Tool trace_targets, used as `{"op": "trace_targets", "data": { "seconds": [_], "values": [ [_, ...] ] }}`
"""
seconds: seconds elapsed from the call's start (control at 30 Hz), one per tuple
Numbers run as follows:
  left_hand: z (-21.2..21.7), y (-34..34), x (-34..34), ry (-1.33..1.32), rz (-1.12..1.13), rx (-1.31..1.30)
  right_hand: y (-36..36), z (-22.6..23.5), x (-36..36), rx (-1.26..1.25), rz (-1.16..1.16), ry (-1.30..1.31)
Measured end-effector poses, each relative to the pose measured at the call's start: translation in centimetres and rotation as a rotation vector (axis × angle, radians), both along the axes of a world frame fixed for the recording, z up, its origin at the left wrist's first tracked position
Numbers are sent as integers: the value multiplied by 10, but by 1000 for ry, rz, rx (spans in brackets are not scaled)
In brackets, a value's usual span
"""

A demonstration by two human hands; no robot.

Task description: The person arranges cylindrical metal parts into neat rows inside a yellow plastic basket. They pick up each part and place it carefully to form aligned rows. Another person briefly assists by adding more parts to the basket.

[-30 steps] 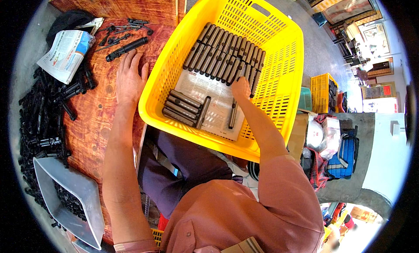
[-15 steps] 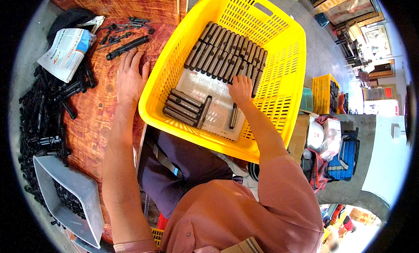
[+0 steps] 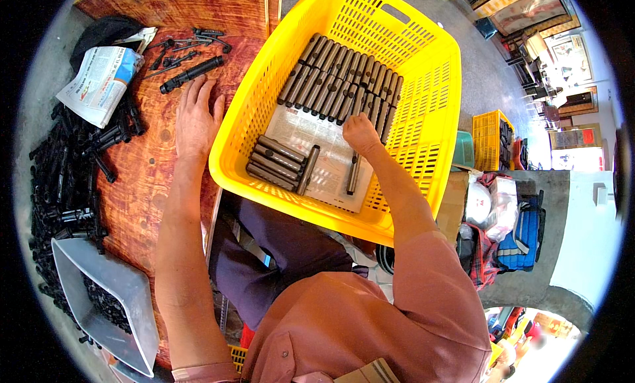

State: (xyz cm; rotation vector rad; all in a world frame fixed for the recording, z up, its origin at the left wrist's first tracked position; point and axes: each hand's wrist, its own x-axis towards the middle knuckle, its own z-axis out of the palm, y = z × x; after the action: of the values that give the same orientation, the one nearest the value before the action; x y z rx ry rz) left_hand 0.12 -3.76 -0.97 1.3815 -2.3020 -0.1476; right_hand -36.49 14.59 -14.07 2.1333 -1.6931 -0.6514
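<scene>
A reddish wooden worktop (image 3: 142, 184) fills the left of the frame, the left hand (image 3: 196, 115) lying open and flat on it. At centre, the right hand (image 3: 360, 133) is closed around a dark metal rod (image 3: 354, 172) inside the yellow plastic basket (image 3: 423, 118).

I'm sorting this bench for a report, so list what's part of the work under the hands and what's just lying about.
In the work:
- right hand, on a dark metal rod
- yellow basket
- rows of rods
- left hand, flat on the wooden table

Lying about:
- folded newspaper
- grey scoop tray
- pile of black parts
</scene>
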Motion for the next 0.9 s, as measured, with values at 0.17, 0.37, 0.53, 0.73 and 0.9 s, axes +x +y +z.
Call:
{"op": "trace_targets", "data": {
  "seconds": [0.17,0.37,0.53,0.73,0.9],
  "values": [
    [-1,-1,0,6,-16,-16,0,-5,-3,-23,71,-68],
    [-4,-3,0,16,-28,-50,-2,-2,-5,-401,-593,-433],
    [-3,-3,2,28,-24,-45,10,6,-15,-431,-1101,-580],
    [-4,-3,1,12,-19,-48,6,2,-11,-400,-1261,-648],
    [-3,-3,1,5,-22,-36,-5,-10,-8,-400,-1265,-705]
  ]
}}
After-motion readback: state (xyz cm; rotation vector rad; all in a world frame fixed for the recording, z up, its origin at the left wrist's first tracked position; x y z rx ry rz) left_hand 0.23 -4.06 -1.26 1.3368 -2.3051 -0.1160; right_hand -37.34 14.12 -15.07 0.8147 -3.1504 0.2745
